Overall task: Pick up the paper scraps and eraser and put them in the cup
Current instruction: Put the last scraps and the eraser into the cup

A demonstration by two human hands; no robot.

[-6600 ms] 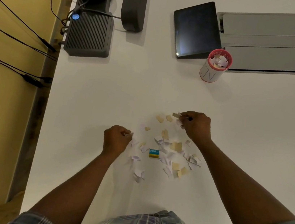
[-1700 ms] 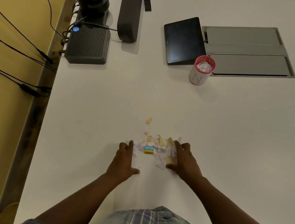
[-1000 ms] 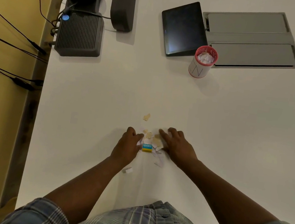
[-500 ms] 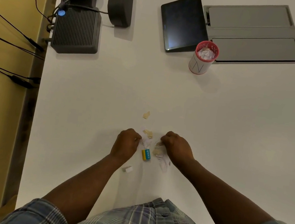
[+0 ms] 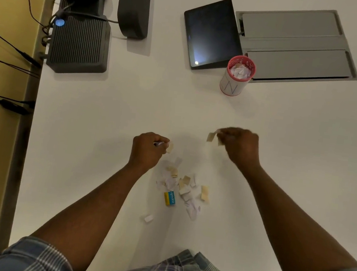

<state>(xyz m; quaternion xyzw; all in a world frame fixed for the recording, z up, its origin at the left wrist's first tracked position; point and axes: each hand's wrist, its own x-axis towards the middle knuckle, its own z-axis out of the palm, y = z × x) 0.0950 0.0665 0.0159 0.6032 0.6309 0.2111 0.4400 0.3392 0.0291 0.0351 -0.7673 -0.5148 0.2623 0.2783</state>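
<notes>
A small heap of white and tan paper scraps (image 5: pixel 183 185) lies on the white table (image 5: pixel 282 173), with a yellow and blue eraser (image 5: pixel 169 199) at its near left edge. One stray white scrap (image 5: pixel 148 218) sits nearer to me. My left hand (image 5: pixel 146 150) is closed on scraps just beyond the heap; a tan piece shows at its fingertips. My right hand (image 5: pixel 239 145), blurred, is raised to the right and pinches tan scraps. The red-rimmed white cup (image 5: pixel 234 84), partly filled with scraps, stands farther back.
A dark tablet (image 5: pixel 211 32) leans just left of the cup, and a grey recessed panel (image 5: pixel 298 44) lies behind it. At the back left are a black ribbed box (image 5: pixel 79 45), a dark stand (image 5: pixel 134 2) and cables along the table's left edge.
Both hands closed on scraps at the heap and lifted away from it. My right hand has moved up and right toward the cup; the left rose slightly. The eraser turned on end.
</notes>
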